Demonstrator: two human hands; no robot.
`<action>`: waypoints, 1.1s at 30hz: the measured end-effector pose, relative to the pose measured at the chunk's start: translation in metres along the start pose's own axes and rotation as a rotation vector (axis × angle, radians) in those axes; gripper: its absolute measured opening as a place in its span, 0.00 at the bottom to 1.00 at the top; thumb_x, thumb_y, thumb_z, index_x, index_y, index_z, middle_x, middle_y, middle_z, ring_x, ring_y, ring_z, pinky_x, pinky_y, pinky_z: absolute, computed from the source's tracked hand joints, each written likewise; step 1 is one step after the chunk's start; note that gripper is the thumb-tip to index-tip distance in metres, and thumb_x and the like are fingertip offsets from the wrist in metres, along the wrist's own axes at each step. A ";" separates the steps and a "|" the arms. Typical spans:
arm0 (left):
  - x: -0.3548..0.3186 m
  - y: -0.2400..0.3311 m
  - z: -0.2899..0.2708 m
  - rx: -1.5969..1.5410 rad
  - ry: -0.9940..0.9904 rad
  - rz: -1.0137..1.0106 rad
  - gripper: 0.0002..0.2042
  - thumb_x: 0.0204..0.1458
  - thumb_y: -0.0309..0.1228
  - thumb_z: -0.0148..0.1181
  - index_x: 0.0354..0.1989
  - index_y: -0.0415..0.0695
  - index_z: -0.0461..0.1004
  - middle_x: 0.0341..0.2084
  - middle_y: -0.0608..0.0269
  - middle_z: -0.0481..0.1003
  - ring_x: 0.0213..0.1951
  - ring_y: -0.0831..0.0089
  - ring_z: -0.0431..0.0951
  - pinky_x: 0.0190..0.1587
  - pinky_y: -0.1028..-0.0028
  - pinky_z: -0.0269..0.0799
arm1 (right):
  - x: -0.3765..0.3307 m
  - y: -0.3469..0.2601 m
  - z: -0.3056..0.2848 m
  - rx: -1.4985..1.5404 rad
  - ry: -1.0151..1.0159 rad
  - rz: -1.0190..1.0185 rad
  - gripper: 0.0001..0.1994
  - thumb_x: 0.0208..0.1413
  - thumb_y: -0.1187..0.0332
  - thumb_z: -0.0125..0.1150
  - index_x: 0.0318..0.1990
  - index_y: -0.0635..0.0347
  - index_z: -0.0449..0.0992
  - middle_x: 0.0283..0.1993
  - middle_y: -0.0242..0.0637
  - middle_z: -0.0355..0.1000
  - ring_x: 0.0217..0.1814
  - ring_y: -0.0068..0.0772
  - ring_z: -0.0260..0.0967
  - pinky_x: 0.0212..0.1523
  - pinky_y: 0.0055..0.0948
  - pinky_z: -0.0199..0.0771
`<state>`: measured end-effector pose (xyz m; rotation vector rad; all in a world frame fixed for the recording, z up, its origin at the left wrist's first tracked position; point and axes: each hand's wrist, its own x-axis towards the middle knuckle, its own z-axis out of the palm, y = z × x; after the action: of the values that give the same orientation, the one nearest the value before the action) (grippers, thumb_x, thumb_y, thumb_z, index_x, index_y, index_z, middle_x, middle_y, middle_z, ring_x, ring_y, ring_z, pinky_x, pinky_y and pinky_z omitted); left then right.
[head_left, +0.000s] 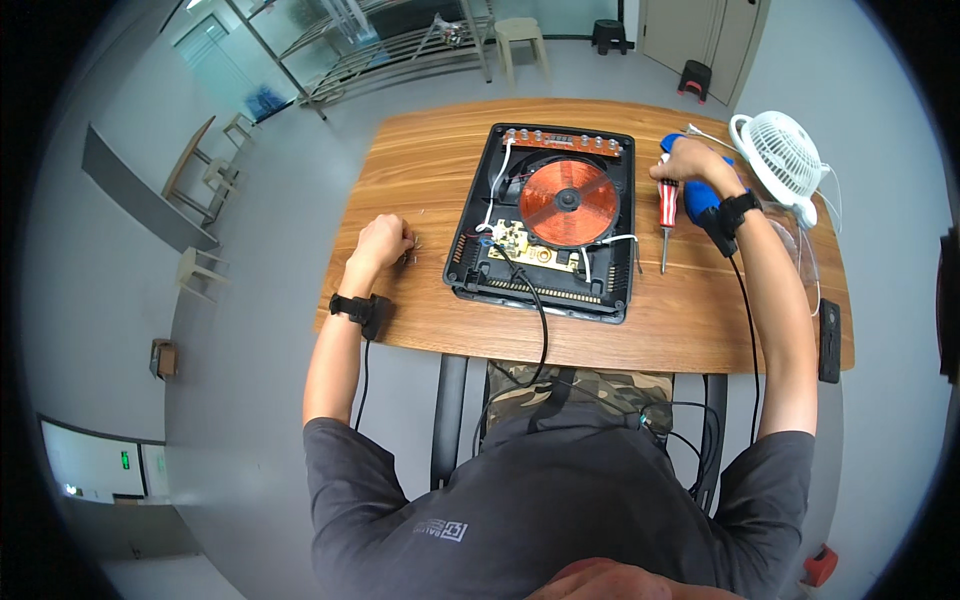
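Note:
An opened induction cooker [480,270] lies on the wooden table, its round copper coil [548,205] and pale circuit board [508,238] exposed. To its left, my left hand [384,241] rests on the tabletop with the fingers pinched together. Several tiny screws [416,259] lie beside those fingertips; what they pinch, if anything, is too small to make out. My right hand [695,163], right of the cooker, is closed on the handle end of a red-and-white screwdriver [668,208]. Its shaft points toward me. A blue object [703,197] lies partly hidden under my right wrist.
A white fan [782,155] stands at the table's right side, its cable trailing. Nearer me is a black oblong device [829,340] at the right edge. The cooker's black cord [544,325] hangs over the front edge. Stools [520,42] and a metal rack [385,55] stand beyond.

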<state>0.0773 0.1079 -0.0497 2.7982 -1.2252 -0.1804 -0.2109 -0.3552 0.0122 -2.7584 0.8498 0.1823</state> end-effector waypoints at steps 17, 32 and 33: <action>-0.008 -0.010 -0.009 -0.071 0.106 -0.058 0.09 0.53 0.35 0.67 0.34 0.42 0.84 0.33 0.48 0.82 0.41 0.51 0.82 0.45 0.58 0.78 | 0.009 0.010 0.052 -0.042 0.039 0.092 0.31 0.51 0.43 0.65 0.31 0.73 0.82 0.36 0.62 0.78 0.41 0.56 0.79 0.45 0.44 0.76; -0.037 0.100 -0.043 -0.223 0.076 0.571 0.09 0.53 0.31 0.66 0.38 0.39 0.81 0.35 0.50 0.80 0.40 0.52 0.80 0.44 0.60 0.76 | -0.005 -0.015 0.050 -0.188 0.025 0.151 0.37 0.53 0.33 0.61 0.40 0.69 0.83 0.43 0.57 0.80 0.49 0.55 0.79 0.50 0.43 0.79; -0.042 0.110 -0.050 -0.258 0.014 0.563 0.10 0.52 0.29 0.67 0.41 0.40 0.80 0.37 0.52 0.79 0.42 0.52 0.80 0.46 0.60 0.76 | -0.007 -0.020 0.042 -0.177 0.098 0.137 0.33 0.56 0.38 0.62 0.43 0.68 0.82 0.46 0.56 0.80 0.50 0.56 0.78 0.50 0.45 0.79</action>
<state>-0.0244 0.0657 0.0164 2.1393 -1.7756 -0.2535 -0.2071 -0.3234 -0.0231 -2.8929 1.0992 0.1550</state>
